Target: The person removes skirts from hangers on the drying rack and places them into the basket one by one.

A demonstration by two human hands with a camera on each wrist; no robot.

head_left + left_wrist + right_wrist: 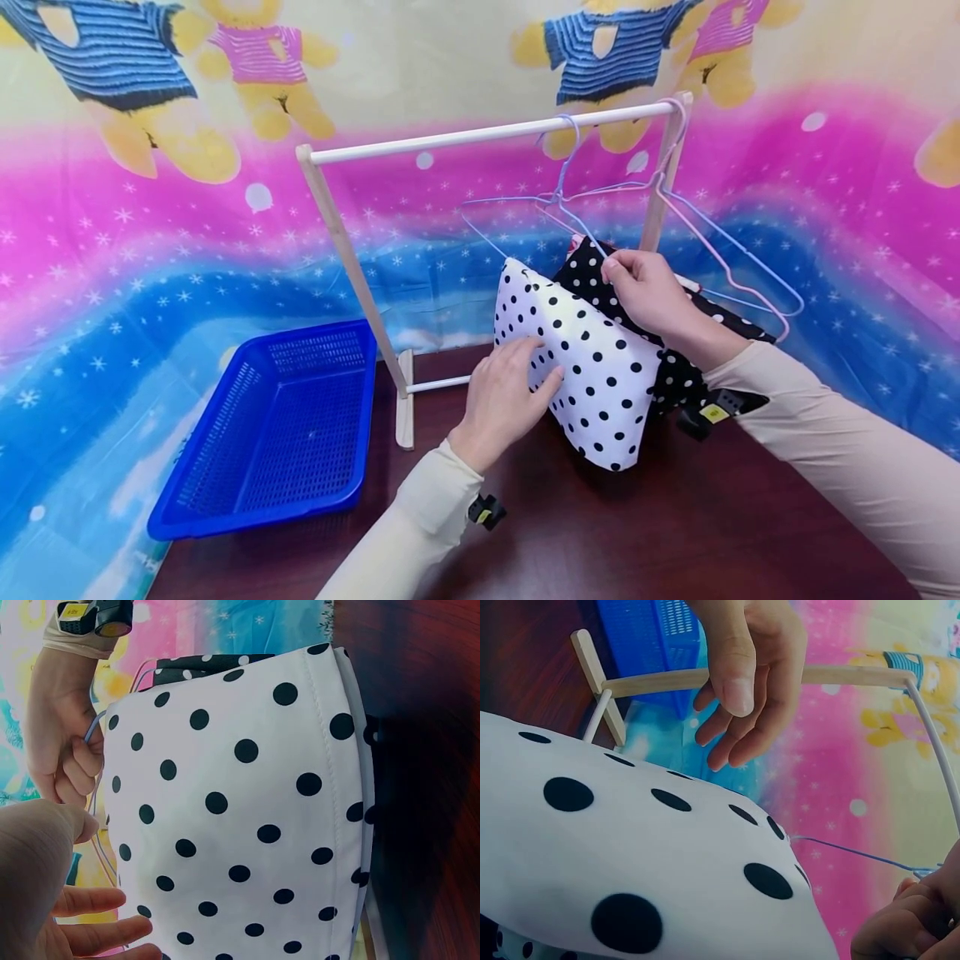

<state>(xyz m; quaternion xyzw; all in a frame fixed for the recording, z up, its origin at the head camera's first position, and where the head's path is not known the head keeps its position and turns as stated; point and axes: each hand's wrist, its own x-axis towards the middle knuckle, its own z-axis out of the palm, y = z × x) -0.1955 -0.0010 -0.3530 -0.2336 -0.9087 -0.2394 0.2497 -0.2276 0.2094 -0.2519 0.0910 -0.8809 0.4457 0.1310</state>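
Note:
A white cloth with black dots (596,371) hangs folded from a blue wire hanger (562,179), whose hook is over the rack's rail. My right hand (648,296) pinches the sloping arm of that hanger; in the left wrist view its fingers curl round the wire. My left hand (504,400) is at the front left of the white cloth, fingers spread; whether they touch it I cannot tell. Behind hangs a black cloth with white dots (588,271), partly hidden by the white one and my right hand. A pink hanger (716,242) is by the rack's right post.
The wooden rack (345,250) with its white rail (465,136) stands on a dark brown table (540,542). Left of it is a blue plastic basket (262,521). A printed curtain (420,75) with bears and snowflakes surrounds the table at the back and sides.

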